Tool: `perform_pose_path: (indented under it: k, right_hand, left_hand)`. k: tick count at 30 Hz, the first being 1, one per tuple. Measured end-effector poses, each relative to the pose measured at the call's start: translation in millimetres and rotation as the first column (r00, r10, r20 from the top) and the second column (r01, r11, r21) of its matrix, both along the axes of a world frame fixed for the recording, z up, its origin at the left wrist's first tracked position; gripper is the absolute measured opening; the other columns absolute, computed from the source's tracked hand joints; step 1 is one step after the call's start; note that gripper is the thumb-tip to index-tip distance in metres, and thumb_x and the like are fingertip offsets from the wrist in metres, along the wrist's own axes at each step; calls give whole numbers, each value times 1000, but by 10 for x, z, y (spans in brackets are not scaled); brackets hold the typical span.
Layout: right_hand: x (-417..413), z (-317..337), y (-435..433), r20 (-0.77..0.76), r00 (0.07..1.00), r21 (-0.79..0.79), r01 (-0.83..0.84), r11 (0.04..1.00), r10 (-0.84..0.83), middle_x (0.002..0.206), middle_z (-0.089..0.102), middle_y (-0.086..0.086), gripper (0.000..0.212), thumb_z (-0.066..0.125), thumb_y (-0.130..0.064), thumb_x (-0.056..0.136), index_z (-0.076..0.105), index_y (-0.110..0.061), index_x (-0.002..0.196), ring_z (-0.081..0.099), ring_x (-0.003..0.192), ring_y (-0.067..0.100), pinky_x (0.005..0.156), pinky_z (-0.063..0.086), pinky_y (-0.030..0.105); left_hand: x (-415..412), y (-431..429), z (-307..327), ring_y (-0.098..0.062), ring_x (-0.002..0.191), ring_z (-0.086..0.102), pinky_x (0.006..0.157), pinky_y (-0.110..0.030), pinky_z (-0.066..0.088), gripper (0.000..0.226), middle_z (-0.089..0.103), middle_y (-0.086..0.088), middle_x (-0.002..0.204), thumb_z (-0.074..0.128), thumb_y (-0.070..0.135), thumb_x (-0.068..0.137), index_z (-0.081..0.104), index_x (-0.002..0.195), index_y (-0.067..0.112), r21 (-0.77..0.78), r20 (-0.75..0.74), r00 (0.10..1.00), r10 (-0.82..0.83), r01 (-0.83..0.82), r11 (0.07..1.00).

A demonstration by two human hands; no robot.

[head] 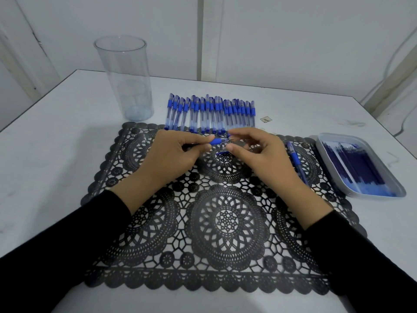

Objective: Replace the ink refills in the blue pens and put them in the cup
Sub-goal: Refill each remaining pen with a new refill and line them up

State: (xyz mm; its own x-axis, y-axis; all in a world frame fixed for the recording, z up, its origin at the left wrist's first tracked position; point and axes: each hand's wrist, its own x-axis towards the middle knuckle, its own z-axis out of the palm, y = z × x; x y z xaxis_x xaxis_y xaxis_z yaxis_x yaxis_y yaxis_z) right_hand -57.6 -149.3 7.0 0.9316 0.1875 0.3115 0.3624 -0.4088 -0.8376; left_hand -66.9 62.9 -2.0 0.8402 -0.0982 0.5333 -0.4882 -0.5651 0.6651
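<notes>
Pens are not yet in the cup (123,80), which stands clear and upright on the surface (56,143) just off the mat's (225,222) far left corner. The row of pens (211,112) lies side by side along the mat's far edge, its near ends just overlapping the lace.

Over the mat's far middle, your left hand (171,154) is curled round the barrel of one pen (217,141), with thumb and forefinger on its blue grip. Your right hand (255,152) pinches the same pen at its tip end. Whether the tip is already unscrewed cannot be told. A small blue piece (220,152), perhaps a cap, lies on the mat just under the pen.

A spare pen (295,161) lies near the mat's right edge, close beside your right wrist. The tray (334,177) of refills (358,166) sits just off the mat's right edge.

The main risks look like these:
- **Losing the tip:** if the pinch loosens as the tip comes free, the tip could drop and lodge in the mat's open lacework.
- **Bending the refill:** pulling it out at an angle could bend it.
- **Knocking the spare pen:** reaching for the tray with your wrist low could sweep the spare pen off the mat.
- **Mixing refills:** a used refill put back in the tray would be hard to tell from the new ones.
</notes>
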Motion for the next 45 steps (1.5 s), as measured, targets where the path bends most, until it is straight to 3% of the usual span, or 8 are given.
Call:
perform_pose_path:
  k: [5,16,22,27,32,36,40,45]
  right_hand:
    - [17,46,22,-16,1000,97,21,995,-20,71,64,-12,8,74,-19,85,75,-18,93,50,63,10,60,46,22]
    - [77,149,-271,-212,973,258,-38,965,95,83,69,2,10,73,-11,83,67,-18,87,58,75,14,73,50,27]
    - [84,213,-341,-285,951,528,52,848,119,82,70,5,16,74,-12,73,66,-15,87,56,70,19,61,39,27]
    - [77,307,-429,-255,966,693,156,704,37,82,70,1,15,67,-2,84,64,-13,93,58,59,8,53,43,18]
    - [82,432,-597,-297,954,726,248,642,-33,88,69,-4,13,72,-16,80,68,-19,92,52,64,6,55,35,22]
    - [49,602,-891,-293,951,667,279,691,-101,91,68,-3,12,67,-15,89,71,-19,99,49,63,8,55,34,22]
    - [-7,673,-1225,-323,908,362,379,852,-266,88,72,-4,14,67,-15,89,76,-18,99,44,63,9,56,32,22]
    - [9,570,-1388,-268,864,75,459,885,-425,94,74,-10,9,71,-13,87,76,-18,91,61,64,-12,65,47,5]
  left_hand:
    - [1,6,0,-2,78,71,71,-21,59,28,72,14,95,77,15,85,70,112,22,-9,4,1000,-14,14,1000]
    - [14,27,-3,14,89,65,82,-9,52,29,68,20,97,77,11,84,70,111,20,-35,22,1000,-22,23,999]
    - [15,57,13,-5,85,72,76,-17,57,27,67,26,93,77,13,85,72,109,22,-70,10,1000,12,-11,998]
    - [38,68,15,11,90,67,83,-8,51,25,70,18,96,78,12,84,74,108,18,-89,-8,999,39,-39,995]
    - [48,-84,92,9,85,68,76,-5,50,29,67,25,92,77,14,84,71,110,25,-64,9,1000,25,-25,998]
    - [120,-368,131,-8,67,70,61,-22,58,28,72,15,89,76,13,86,70,113,19,-23,72,995,-63,64,998]
    - [226,-717,103,0,85,72,78,-20,58,26,75,5,98,76,11,85,74,111,10,-108,45,989,-140,144,984]
    - [296,-1152,133,5,98,66,91,-8,48,27,70,10,104,75,10,86,73,113,12,-164,-66,985,-162,149,975]
